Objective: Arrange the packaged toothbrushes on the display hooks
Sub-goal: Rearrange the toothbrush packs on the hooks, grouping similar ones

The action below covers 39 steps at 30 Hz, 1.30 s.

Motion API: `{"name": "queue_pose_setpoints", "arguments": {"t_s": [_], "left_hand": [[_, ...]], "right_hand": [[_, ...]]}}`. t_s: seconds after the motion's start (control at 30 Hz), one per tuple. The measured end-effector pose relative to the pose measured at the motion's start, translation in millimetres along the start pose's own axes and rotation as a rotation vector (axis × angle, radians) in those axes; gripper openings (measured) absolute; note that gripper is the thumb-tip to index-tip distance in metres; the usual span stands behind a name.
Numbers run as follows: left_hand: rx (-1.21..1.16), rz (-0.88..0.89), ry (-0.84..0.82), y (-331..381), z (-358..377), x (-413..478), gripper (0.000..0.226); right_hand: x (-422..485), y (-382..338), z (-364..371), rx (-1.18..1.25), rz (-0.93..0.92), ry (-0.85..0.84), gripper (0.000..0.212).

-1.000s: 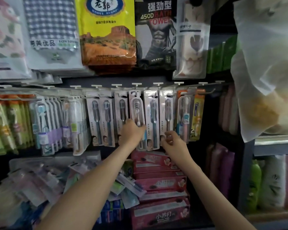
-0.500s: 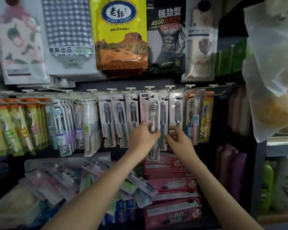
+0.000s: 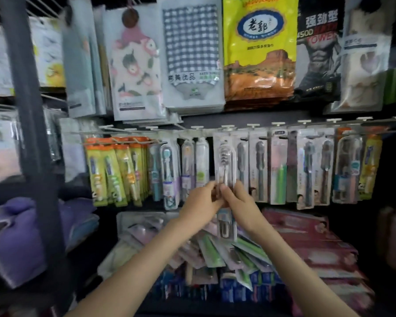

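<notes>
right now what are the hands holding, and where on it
Both hands hold one clear packaged toothbrush around its middle, the left hand on its left edge, the right hand on its right edge.

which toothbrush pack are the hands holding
The clear-blister pack in front of the row, pinched low by the left hand and right hand; the other packs hang untouched.

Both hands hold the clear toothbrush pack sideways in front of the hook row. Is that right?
Not sideways. The head view shows the left hand and right hand holding the pack upright, brush head on top, in front of the hook row.
</notes>
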<state>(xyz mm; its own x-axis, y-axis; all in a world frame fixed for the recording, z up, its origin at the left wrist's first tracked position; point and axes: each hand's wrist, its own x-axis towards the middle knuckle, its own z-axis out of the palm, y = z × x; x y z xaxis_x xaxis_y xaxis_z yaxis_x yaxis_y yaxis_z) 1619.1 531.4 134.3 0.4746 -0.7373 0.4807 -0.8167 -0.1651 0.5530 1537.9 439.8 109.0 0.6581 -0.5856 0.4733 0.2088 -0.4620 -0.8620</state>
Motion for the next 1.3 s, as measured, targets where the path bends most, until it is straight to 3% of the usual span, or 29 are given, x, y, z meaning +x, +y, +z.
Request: {"name": "queue_pose_setpoints", "arguments": {"t_s": [0.17,0.2,0.27,0.33,0.83,1.0,1.3], "left_hand": [[-0.045,0.027,-0.065,-67.3,-70.8,-21.0,0.056],[0.001,0.031,-0.039,-79.3,-82.6,-23.7,0.059],[0.079,0.036,0.030,-103.4,-104.5,-27.8,0.061],[0.122,0.042,0.083,-126.7,-122.7,-28.7,0.061],[0.064,0.025,0.153,-185.0,-142.4,-42.7,0.045],[0.068,-0.001,0.156,-184.9,-139.6,-45.6,0.045],[0.068,-0.010,0.148,-170.6,-125.4,-44.0,0.042]], "right_hand": [[22.4,-17.7,84.6,-0.025,0.051,0.020,0.015],[29.3,-17.5,95.6,-0.023,0.066,0.012,0.021],[41.1,-20.8,114.1,-0.047,0.114,0.006,0.057],[50.2,-20.3,129.2,-0.056,0.122,-0.010,0.065],[65.0,-16.1,176.8,-0.028,0.120,0.202,0.058],[68.6,-18.7,176.5,-0.003,0.112,0.122,0.057],[92.9,-18.2,163.8,-0.181,0.162,0.044,0.054]]}}
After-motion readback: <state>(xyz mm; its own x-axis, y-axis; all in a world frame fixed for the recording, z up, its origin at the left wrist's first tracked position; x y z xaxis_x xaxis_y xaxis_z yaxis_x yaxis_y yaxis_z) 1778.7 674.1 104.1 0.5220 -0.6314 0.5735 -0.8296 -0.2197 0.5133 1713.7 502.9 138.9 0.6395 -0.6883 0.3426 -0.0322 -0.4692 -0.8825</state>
